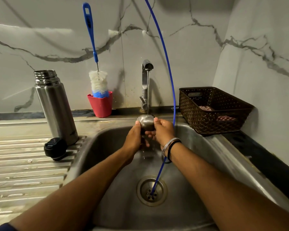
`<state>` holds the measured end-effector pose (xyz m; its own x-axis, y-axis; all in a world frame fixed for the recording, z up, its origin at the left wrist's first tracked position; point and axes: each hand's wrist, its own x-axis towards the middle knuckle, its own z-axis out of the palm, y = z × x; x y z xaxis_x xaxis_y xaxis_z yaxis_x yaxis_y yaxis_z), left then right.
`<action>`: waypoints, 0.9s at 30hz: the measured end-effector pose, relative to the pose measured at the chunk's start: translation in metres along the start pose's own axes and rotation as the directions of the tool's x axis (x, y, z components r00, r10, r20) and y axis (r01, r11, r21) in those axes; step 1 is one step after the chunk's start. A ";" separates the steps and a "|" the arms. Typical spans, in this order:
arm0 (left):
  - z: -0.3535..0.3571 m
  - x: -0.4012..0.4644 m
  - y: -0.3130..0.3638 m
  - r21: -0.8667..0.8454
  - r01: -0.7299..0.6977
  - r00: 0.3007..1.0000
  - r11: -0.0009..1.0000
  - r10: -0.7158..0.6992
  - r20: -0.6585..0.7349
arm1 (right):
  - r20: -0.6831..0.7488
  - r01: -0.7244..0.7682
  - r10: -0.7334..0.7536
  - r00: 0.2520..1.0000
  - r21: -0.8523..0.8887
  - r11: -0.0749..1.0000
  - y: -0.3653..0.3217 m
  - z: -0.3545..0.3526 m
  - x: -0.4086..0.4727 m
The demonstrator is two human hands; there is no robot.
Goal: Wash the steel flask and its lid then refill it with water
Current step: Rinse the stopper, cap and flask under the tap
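I hold a rounded steel lid point(146, 122) over the sink, right under the running water from the tap point(147, 65). My left hand point(134, 136) grips its left side and my right hand point(163, 130) grips its right side, thumb on top. The open steel flask point(55, 105) stands upright on the draining board to the left. A black inner cap point(55, 148) lies in front of the flask, touching its base.
A red cup point(101, 105) holding a blue bottle brush point(92, 47) stands behind the sink point(107, 164). A thin blue tube point(170, 77) curves down into the drain point(151, 190). A brown basket point(212, 110) with cloths sits at the right.
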<state>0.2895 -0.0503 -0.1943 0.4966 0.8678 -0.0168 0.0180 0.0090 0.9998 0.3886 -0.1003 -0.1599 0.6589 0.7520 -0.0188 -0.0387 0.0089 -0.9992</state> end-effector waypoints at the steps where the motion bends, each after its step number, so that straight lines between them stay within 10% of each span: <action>1: 0.001 0.002 -0.006 0.084 -0.101 0.995 0.991 0.102 -0.007 | 0.001 -0.106 0.106 0.994 0.076 0.991 -0.002 0.000 -0.002; 7: -0.017 0.002 -0.015 0.528 -0.426 0.902 0.735 0.393 0.182 | 0.094 -0.486 0.478 0.873 0.245 0.839 0.002 -0.011 -0.001; 11: -0.017 0.003 -0.017 0.390 -0.381 0.924 0.839 0.329 0.194 | 0.075 -0.507 0.506 0.859 0.258 0.822 0.008 -0.017 0.012; 16: -0.008 -0.008 -0.012 0.229 -0.127 0.981 0.965 0.087 0.175 | -0.006 0.029 -0.032 0.999 -0.312 0.950 0.006 -0.014 0.012; 20: -0.002 -0.015 -0.009 -0.055 0.200 0.954 0.978 -0.181 0.239 | 0.383 0.532 -0.402 0.832 -0.758 0.378 0.000 -0.017 -0.004; 27: 0.005 -0.012 -0.012 -0.199 0.309 0.943 0.930 -0.272 0.190 | 0.543 0.565 -0.389 0.745 -0.822 -0.064 0.000 -0.028 -0.011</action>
<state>0.2872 -0.0632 -0.2057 0.6285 0.7217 -0.2902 -0.0026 0.3750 0.9270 0.4022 -0.1270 -0.1605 0.0982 0.9141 0.3935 0.9928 -0.1174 0.0249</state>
